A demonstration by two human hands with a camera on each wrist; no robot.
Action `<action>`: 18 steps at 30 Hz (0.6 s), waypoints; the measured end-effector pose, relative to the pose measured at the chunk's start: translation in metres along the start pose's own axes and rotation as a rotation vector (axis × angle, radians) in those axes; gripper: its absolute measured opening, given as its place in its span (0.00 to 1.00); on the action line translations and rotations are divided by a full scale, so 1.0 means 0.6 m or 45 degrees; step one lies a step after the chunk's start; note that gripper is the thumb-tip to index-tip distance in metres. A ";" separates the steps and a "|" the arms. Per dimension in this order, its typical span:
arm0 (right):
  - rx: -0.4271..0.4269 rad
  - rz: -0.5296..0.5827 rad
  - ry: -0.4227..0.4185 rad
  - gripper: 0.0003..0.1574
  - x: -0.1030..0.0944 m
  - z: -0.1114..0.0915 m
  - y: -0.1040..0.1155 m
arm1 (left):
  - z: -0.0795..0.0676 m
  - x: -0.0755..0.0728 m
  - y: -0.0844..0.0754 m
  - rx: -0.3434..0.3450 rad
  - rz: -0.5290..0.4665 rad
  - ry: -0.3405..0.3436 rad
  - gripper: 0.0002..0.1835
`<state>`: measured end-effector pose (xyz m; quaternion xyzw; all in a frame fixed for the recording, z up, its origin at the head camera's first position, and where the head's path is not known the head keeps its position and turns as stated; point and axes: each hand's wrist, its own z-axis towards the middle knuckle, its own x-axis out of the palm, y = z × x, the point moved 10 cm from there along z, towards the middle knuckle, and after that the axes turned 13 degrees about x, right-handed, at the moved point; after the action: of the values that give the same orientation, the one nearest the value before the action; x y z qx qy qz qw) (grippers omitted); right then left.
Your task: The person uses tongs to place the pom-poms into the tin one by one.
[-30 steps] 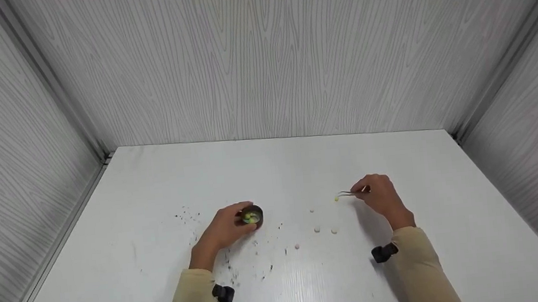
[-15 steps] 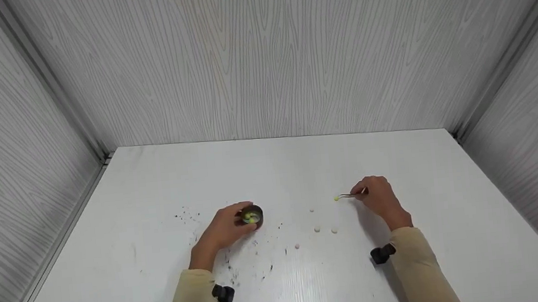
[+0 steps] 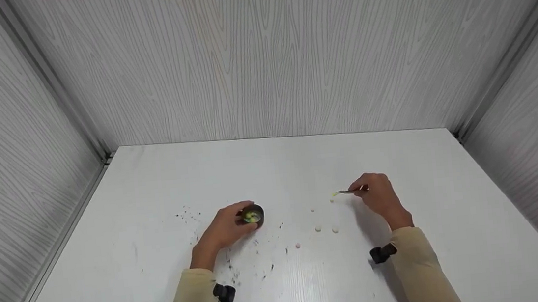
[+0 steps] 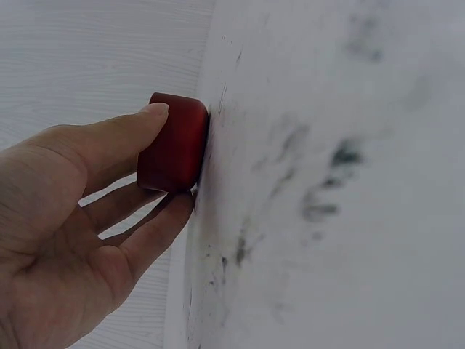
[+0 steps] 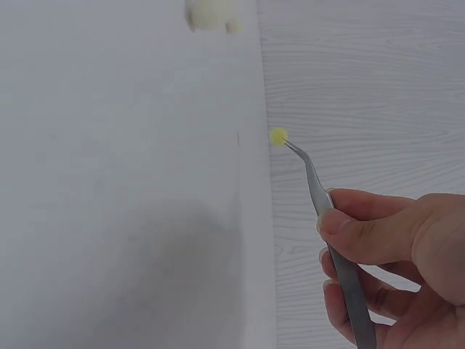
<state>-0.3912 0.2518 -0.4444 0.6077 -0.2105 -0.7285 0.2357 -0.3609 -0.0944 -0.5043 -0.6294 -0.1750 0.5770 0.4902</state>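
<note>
In the head view my left hand [image 3: 227, 228] grips a small round cup [image 3: 261, 215] that stands on the white table, with several yellow and green beads [image 3: 251, 218] in it. Its outside is red in the left wrist view, where thumb and fingers hold the cup's wall [image 4: 178, 145] from either side. My right hand [image 3: 380, 198] pinches curved-tip tweezers [image 5: 317, 190] between thumb and fingers. At their tips a yellow bead [image 5: 278, 137] is held, raised off the tabletop in the right wrist view.
Several pale beads lie between the hands, among them a whitish one [image 3: 318, 228], another whitish one [image 3: 335, 230] and a pinkish one [image 3: 298, 245]. Dark smudges [image 3: 234, 273] mark the white table [image 3: 280, 169] around the left hand. A wood-grain wall [image 3: 260, 58] closes off the back.
The tweezers have closed on the yellow bead and lifted it slightly off the table. The left hand and the cup have stayed in place.
</note>
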 end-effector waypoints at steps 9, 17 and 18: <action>-0.096 0.092 -0.011 0.13 -0.006 -0.011 0.055 | 0.001 0.000 -0.002 0.009 0.003 0.016 0.31; -0.200 0.110 0.037 0.12 0.015 -0.023 0.130 | 0.000 -0.001 -0.005 0.016 0.015 0.024 0.32; -0.210 0.108 0.050 0.12 0.020 -0.025 0.139 | 0.000 -0.001 -0.006 0.017 0.017 0.022 0.32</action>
<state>-0.3711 0.1773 -0.4068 0.5909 -0.1709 -0.7207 0.3198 -0.3601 -0.0934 -0.5011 -0.6324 -0.1628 0.5759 0.4919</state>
